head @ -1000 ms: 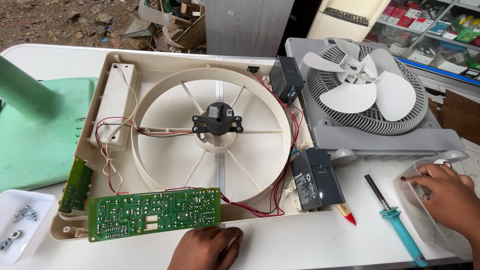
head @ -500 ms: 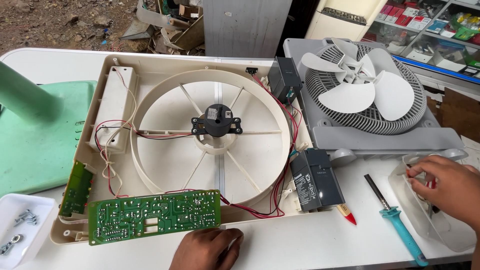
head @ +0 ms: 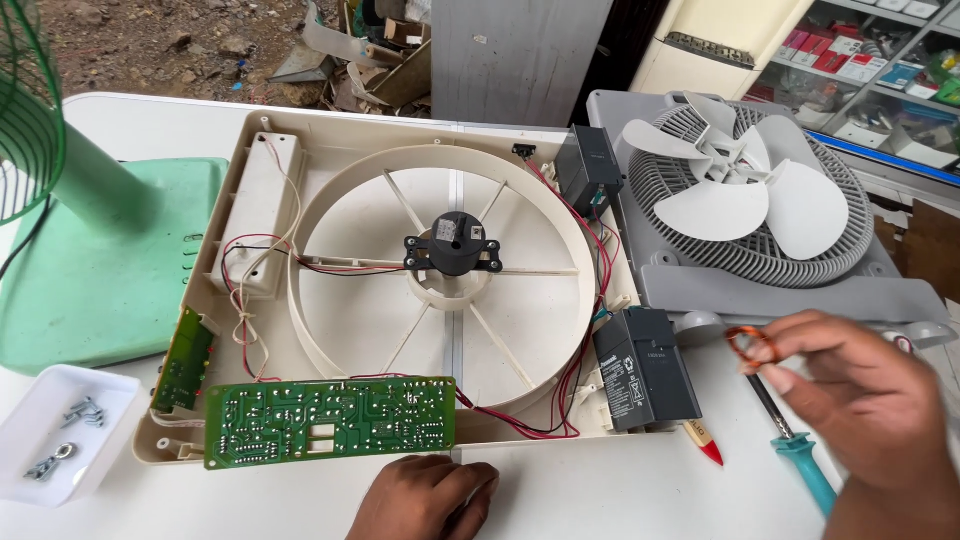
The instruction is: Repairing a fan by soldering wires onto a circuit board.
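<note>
A cream fan housing (head: 330,140) lies open on the white table, with a black motor (head: 452,245) at the hub of its round frame. A green circuit board (head: 330,418) rests on its near edge, tied in by red and black wires. My left hand (head: 425,497) lies closed on the table just below the board, holding nothing I can see. My right hand (head: 865,405) hovers at the right and pinches a small coil of copper-coloured wire (head: 750,347) between thumb and fingers, above a soldering iron (head: 795,448) with a teal handle.
Two black batteries (head: 645,368) (head: 590,170) sit at the housing's right side. A grey grille with a white fan blade (head: 745,195) lies at back right. A green fan base (head: 110,270) stands at left. A white tray with screws (head: 60,430) is at front left.
My right hand has lifted from the clear bag at the far right and moved left, now holding up the wire coil. My left hand has stayed put.
</note>
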